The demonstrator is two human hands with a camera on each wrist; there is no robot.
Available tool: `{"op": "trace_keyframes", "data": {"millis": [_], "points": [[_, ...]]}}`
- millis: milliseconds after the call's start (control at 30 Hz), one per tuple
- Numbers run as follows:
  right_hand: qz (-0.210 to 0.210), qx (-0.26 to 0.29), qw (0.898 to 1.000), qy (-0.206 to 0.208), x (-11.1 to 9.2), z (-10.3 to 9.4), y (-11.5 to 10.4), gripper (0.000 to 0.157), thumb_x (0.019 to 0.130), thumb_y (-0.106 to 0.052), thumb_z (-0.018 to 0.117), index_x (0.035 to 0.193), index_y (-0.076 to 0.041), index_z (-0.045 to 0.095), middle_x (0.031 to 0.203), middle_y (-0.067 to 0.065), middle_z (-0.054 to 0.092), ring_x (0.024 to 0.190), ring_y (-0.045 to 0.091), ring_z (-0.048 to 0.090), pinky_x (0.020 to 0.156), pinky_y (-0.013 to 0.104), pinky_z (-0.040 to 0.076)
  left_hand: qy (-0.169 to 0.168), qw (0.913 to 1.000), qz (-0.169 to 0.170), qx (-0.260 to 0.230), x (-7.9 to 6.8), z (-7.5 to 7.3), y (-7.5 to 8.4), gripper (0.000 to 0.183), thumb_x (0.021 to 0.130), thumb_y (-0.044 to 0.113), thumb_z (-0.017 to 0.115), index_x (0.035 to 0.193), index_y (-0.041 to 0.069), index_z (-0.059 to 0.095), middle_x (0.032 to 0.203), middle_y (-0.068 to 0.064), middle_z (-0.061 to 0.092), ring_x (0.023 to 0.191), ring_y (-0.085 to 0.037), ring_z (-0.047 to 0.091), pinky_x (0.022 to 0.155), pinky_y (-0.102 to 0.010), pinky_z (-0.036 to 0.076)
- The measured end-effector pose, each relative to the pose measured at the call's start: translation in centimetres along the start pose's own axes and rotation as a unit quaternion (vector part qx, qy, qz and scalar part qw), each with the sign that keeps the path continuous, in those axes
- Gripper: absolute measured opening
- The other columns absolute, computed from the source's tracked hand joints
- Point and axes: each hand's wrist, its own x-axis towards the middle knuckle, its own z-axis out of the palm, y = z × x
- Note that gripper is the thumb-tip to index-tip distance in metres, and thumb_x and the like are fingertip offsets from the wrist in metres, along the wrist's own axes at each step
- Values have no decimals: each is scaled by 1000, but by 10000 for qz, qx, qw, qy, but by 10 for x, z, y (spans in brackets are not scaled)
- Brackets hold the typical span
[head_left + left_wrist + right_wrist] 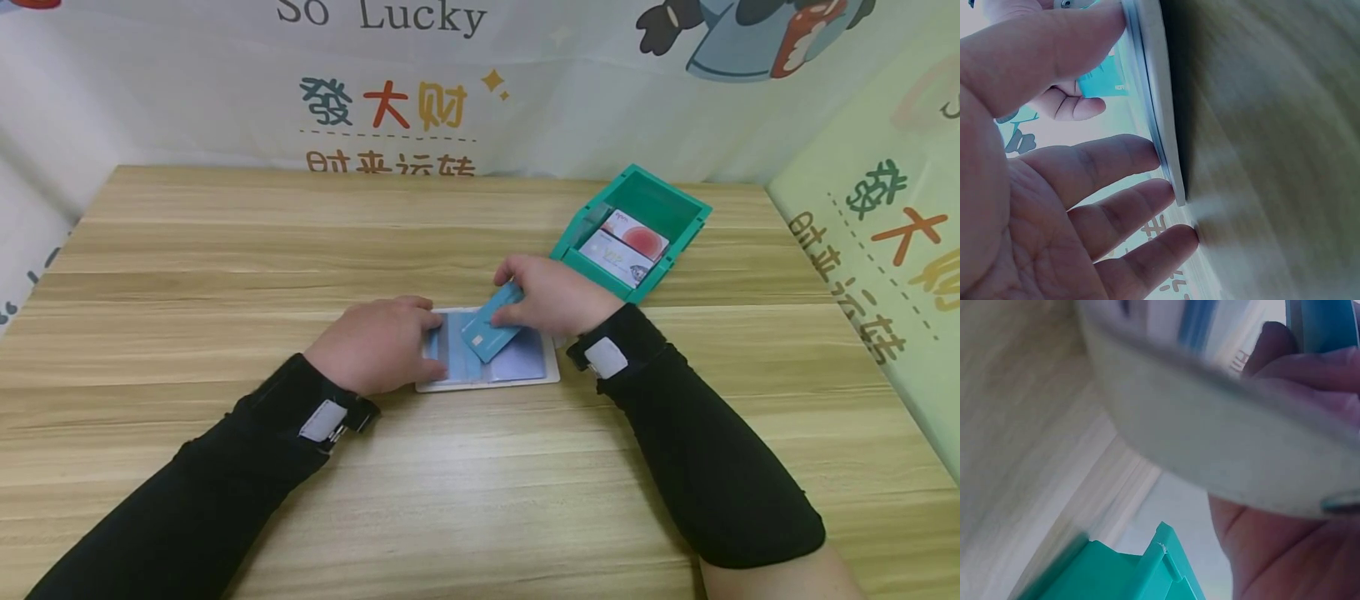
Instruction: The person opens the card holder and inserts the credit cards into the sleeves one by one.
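Note:
A card holder (517,367) with clear bluish sleeves and a pale cover lies opened flat on the table. My left hand (378,343) rests on its left side. In the left wrist view the thumb (1060,47) lies at the holder's edge and the fingers (1104,156) stretch out straight, their tips at the holder. My right hand (558,292) pinches a blue bank card (487,337) between thumb and fingers, tilted over the holder's middle. The holder's pale cover (1179,419) hides part of the right hand in the right wrist view.
Behind and to the right of the right hand stands a green open box (671,196). Inside it lie a card with a red circle (645,240) and a white VIP card (611,258). Printed cloth (570,125) hangs behind the wooden table (480,500) and along its sides.

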Motion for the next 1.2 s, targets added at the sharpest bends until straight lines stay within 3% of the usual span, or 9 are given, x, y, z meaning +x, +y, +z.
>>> {"op": "trace_keyframes", "data": {"millis": [267, 533, 733, 900, 1200], "points": [[-135, -57, 9999, -63, 1, 5, -3, 55, 85, -33, 69, 132, -12, 52, 119, 1, 57, 95, 12, 50, 91, 34, 45, 11, 10000, 18, 20, 0, 0, 0, 65, 80, 48, 68, 129, 7, 56, 133, -14, 49, 113, -28, 49, 93, -47, 43], [12, -418, 9989, 200, 2, 10, -7, 47, 81, -37, 72, 117, -12, 55, 101, 0, 56, 86, 16, 50, 78, 31, 48, 33, 10000, 6, 12, 0, -1, 1, 65, 80, 48, 68, 129, 7, 56, 134, -14, 49, 111, -28, 49, 92, -46, 44], [-104, -942, 9955, 78, 2, 13, -11, 52, 85, -39, 68, 127, -12, 56, 110, 1, 55, 91, 14, 47, 85, 32, 47, 24, 10000, 24, 0, -1, 0, 1, 65, 80, 48, 68, 129, 7, 56, 134, -14, 49, 112, -29, 49, 93, -47, 43], [-278, -1390, 9899, -68, 1, 15, -15, 52, 88, -39, 63, 133, -13, 53, 106, 2, 50, 88, 15, 45, 77, 28, 46, 24, 10000, 5, 47, 0, 0, 0, 66, 80, 49, 68, 129, 7, 56, 134, -14, 49, 112, -29, 49, 93, -47, 43], [-613, -1555, 9857, -222, -2, 21, -24, 49, 92, -31, 61, 135, -11, 50, 108, 4, 50, 87, 15, 46, 77, 28, 46, 89, 9999, 101, 72, -1, -1, 0, 65, 81, 49, 67, 130, 7, 56, 133, -15, 50, 112, -30, 49, 92, -48, 44]]}}
